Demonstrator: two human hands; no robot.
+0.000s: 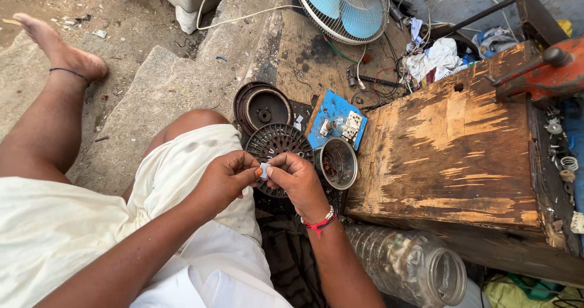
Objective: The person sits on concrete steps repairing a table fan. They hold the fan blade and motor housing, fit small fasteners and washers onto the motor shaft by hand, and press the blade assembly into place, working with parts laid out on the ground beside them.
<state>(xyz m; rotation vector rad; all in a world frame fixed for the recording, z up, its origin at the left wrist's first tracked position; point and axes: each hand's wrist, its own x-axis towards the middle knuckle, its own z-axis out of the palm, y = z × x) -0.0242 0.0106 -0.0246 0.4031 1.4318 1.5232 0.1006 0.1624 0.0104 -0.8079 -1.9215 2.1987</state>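
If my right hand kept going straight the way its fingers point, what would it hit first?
The right hand points left, so it would meet the small white piece pinched between both hands, then the left hand fingertips right behind it.

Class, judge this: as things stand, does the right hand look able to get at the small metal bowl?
Probably yes: the right hand is beside the metal bowl, nothing between, though its fingers pinch a small white piece.

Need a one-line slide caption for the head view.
Both hands, left hand and right hand, pinch a small white part above a slotted metal disc.
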